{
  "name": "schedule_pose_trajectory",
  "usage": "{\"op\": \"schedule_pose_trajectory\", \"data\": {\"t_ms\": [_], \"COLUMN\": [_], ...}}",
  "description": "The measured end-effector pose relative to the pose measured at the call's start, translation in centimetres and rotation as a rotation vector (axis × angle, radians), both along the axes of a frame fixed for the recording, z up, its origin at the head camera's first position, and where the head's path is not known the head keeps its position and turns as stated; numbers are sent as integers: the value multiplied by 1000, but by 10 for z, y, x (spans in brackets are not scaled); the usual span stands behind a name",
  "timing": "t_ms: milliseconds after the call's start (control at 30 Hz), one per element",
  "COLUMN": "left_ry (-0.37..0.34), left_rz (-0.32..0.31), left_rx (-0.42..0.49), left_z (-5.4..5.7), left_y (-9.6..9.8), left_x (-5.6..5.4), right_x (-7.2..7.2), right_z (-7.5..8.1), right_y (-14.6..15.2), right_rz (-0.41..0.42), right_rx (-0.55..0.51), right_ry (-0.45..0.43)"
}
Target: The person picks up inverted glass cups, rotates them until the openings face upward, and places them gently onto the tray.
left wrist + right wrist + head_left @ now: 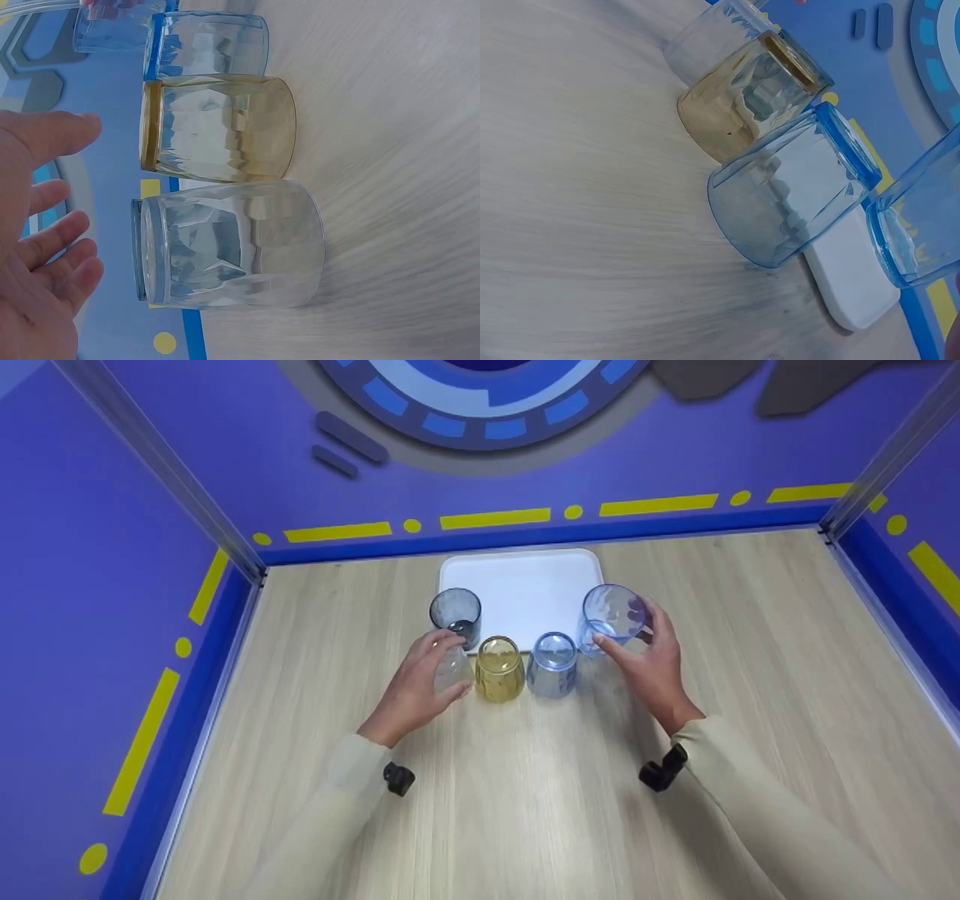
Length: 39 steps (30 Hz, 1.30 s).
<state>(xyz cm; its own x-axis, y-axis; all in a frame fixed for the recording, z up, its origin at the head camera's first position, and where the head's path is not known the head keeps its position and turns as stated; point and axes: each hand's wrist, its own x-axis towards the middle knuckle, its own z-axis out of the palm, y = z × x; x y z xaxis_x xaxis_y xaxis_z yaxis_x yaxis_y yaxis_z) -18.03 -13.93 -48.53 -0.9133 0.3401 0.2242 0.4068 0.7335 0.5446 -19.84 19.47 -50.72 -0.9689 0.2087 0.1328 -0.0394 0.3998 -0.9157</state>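
The left hand (412,686) is hovering around the inverted clear tumbler (453,666) at left, its fingers loosely spreading, gripping nothing. The right hand (654,671) is holding an upright blue tumbler (611,611) between thumb and fingers, by the white tray's (525,585) near right corner.

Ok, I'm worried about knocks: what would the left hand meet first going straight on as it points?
Probably the grey glass, seen right by the fingertips of the left hand in the head view. Depth is unclear: it might brush the clear glass first or pass above both.
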Motion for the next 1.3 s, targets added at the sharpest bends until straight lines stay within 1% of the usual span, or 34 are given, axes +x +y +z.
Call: {"op": "schedule_pose_trajectory", "data": {"t_ms": [133, 300, 433, 600, 767, 900, 1067, 1300], "left_ry": [16, 40, 49, 42, 28, 37, 55, 18], "left_rz": [13, 26, 49, 71, 87, 90, 86, 108], "left_rx": [11, 18, 22, 28, 34, 43, 52, 54], "left_z": [-3, -5, -7, -10, -12, -14, -16, -18], "left_y": [0, -1, -2, -2, -2, -3, -5, -5], "left_x": [0, -1, -1, -2, -3, -3, -3, -4], "right_x": [-2, -5, -7, -9, -12, -15, -17, -19], "right_z": [-1, -2, -3, -5, -7, -7, -10, -14], "right_y": [1, 1, 1, 1, 1, 0, -1, -1], "right_rz": [0, -1, 0, -2, -15, -18, -8, -11], "right_rx": [-35, -38, -40, -34, -26, -33, -35, -15], "right_ry": [15, 18, 24, 17, -28, -44, -43, -50]}}
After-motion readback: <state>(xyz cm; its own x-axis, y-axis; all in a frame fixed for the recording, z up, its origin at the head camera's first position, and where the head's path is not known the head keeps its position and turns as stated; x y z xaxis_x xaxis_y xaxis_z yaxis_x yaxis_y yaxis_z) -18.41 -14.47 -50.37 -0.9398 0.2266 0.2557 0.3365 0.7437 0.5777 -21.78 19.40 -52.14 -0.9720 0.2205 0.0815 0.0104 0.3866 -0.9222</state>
